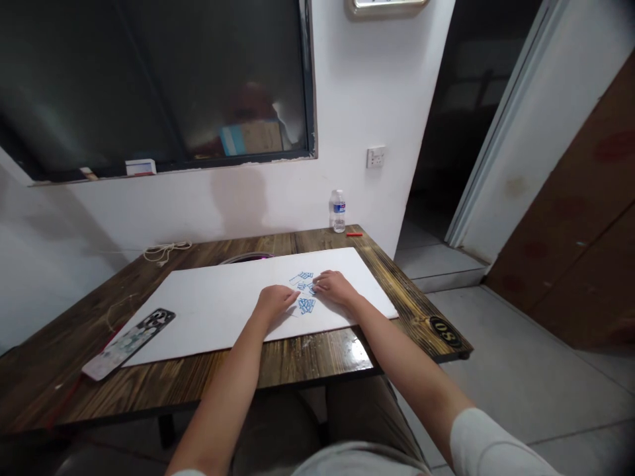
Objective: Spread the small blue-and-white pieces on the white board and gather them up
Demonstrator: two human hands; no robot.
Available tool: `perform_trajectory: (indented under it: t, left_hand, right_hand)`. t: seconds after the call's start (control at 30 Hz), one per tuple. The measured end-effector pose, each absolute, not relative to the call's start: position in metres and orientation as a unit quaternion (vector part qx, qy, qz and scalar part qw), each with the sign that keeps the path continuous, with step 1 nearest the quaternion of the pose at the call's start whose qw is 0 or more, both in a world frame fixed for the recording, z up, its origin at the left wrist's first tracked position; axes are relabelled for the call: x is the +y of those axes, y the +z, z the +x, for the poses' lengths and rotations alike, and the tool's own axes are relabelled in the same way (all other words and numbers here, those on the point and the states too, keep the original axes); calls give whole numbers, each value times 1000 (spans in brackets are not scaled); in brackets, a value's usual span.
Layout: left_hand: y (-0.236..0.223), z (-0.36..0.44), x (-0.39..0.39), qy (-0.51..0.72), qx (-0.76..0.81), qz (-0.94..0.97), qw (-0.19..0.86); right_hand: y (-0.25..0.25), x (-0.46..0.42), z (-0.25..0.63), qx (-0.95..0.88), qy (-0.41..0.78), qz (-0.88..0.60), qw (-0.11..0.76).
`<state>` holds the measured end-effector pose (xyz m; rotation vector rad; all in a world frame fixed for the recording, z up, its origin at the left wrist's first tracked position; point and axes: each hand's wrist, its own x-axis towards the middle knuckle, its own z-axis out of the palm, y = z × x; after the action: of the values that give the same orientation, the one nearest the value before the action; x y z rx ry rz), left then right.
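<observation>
Small flat blue-and-white pieces lie in loose clusters on a white board (213, 311): an upper cluster (306, 275), a middle cluster (301, 286) and a lower cluster (306, 305). My left hand (275, 303) rests on the board just left of them, its fingers pressed together and pointing right. From the other side, my right hand (335, 287) reaches over the middle cluster with bent fingers, its tips at a blue-and-white piece (311, 289). Both hands are closed at the fingertips; what they pinch, if anything, is too small to make out.
A phone in a patterned case (129, 344) overlaps the board's left edge on the wooden table (317, 367). Toward the wall are a white cable (166, 250), a round object (248, 257) partly behind the board, a water bottle (338, 213) and a red pen-like stick (354, 235).
</observation>
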<state>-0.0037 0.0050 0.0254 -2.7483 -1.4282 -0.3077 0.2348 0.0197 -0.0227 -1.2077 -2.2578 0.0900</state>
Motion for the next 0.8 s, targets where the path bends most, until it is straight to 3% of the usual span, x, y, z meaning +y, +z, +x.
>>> perform_trajectory:
  t: [0.2, 0.47, 0.8]
  left_hand:
    - [21, -8, 8, -103, -438, -893, -27]
    - [12, -10, 14, -125, -426, -895, -33]
    - [28, -11, 7, -51, -482, -875, -7]
  right_hand:
    - [-20, 22, 236, -822, 46, -451, 345]
    - [-16, 21, 236, -805, 50, -501, 314]
    - [-19, 18, 238, -871, 122, -367, 304]
